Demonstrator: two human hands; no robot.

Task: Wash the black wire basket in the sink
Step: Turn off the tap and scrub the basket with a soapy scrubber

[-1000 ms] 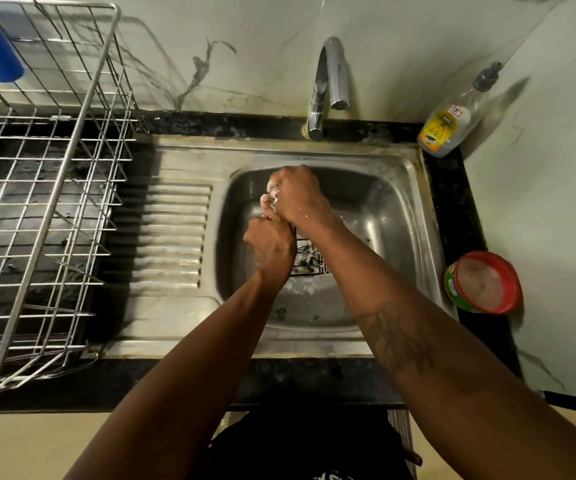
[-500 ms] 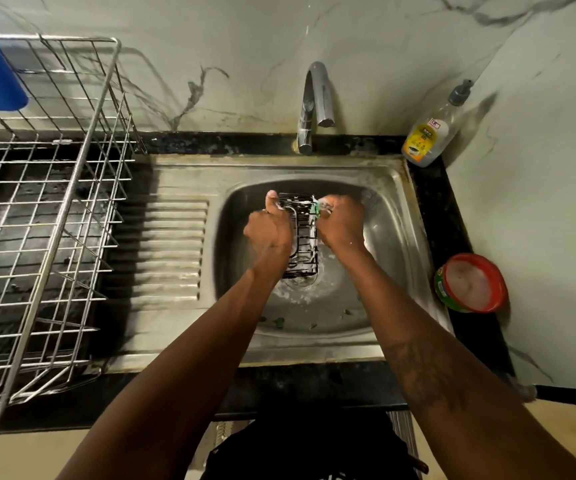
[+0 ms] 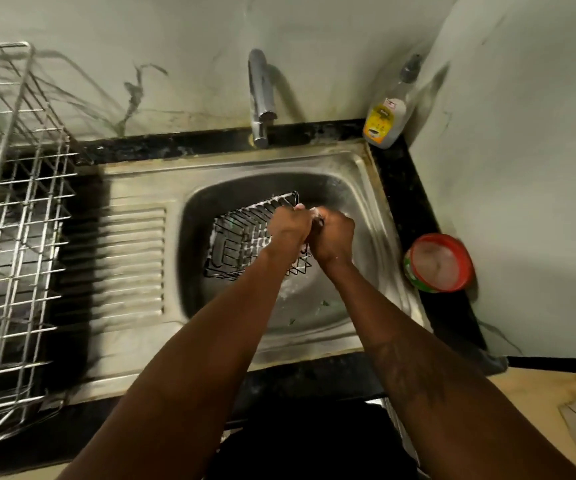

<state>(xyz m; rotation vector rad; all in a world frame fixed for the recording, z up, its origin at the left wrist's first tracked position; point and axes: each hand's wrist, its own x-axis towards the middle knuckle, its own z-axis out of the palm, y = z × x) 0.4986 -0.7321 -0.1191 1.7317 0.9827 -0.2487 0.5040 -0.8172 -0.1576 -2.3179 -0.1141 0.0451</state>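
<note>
Left hand [image 3: 290, 227] keeps a closed grip on the black wire basket [image 3: 241, 244] rim. Right hand [image 3: 333, 238] is curled just beside that grip; I cannot tell what it holds. Risk: soapy wire slips and the basket clatters into the sink [image 3: 279, 161].

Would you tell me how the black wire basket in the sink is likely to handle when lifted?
The black wire basket looks stiff: its thin rods form a boxy frame while the left hand and right hand work at one edge. Its open mesh suggests it is light. Suds on the wires probably make it slippery.
</note>
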